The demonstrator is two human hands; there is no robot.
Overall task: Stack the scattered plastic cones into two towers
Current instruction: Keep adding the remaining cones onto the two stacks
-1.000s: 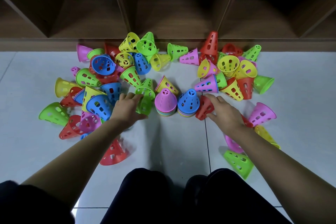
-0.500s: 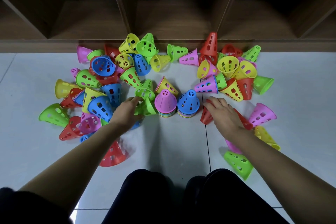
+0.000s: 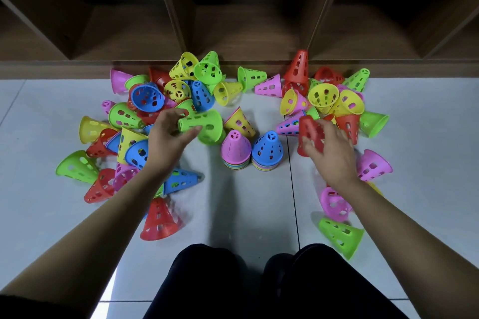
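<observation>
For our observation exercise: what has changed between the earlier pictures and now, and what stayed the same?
The left hand took hold of a green cone and lifted it; the right hand did likewise with a red cone. The pink-topped tower and blue-topped tower stayed put.

Pink-topped stack [image 3: 235,149] and blue-topped stack [image 3: 267,149] stand upright side by side; green cone [image 3: 206,124] is held sideways; red cone [image 3: 309,134] is held tilted; other perforated cones [image 3: 159,220] lie scattered around.
</observation>
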